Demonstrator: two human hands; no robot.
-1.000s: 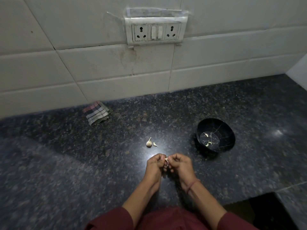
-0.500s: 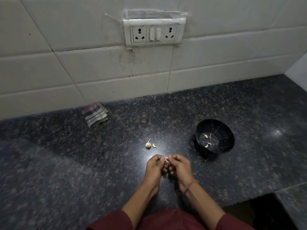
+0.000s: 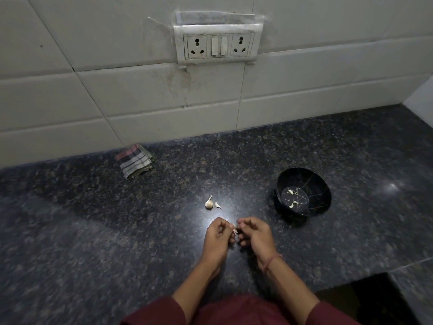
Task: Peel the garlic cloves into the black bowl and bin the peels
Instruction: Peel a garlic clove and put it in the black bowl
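**Clove in hand, peeling under way**

The counter (image 3: pixel 93 231) is dark stone. The bowl (image 3: pixel 321 181) stands right of the hands, with two peeled cloves (image 3: pixel 294 204) inside. The left hand (image 3: pixel 216 238) and right hand (image 3: pixel 255 235) are knuckles up, fingers curled, and pinch one clove (image 3: pixel 235 229) between them just above the counter. It is judged light, firm and slippery once bare. The skin looks papery, so it is best gripped at the ends. Spare garlic (image 3: pixel 209 203) lies just beyond the hands.
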